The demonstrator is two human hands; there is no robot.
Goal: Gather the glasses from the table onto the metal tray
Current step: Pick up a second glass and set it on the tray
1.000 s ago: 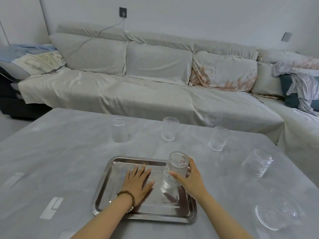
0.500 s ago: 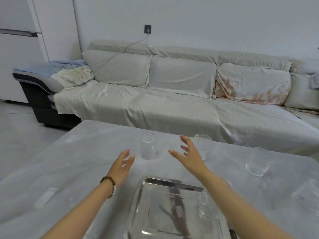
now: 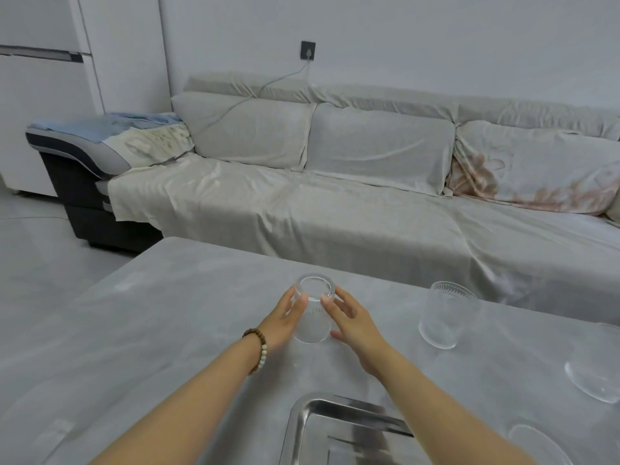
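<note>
A clear glass (image 3: 311,325) stands upright on the grey table (image 3: 151,330), just beyond the metal tray (image 3: 302,417), whose far left corner shows at the bottom edge. My left hand (image 3: 283,322), with a bead bracelet on the wrist, is pressed around the glass's left side. My right hand (image 3: 354,325) touches its right side with thumb and fingertips. A ribbed glass (image 3: 448,317) stands to the right. Another glass (image 3: 595,374) sits at the right edge. Part of one more glass (image 3: 536,444) shows at the bottom right, beside my right forearm.
A long sofa under a grey cover (image 3: 335,213) runs behind the table's far edge. The floor (image 3: 40,256) lies beyond the table's left edge. A white cabinet (image 3: 43,95) stands at far left.
My view swung left and dropped closer to the table. Both hands moved forward from above the tray and closed in on the far left glass from either side.
</note>
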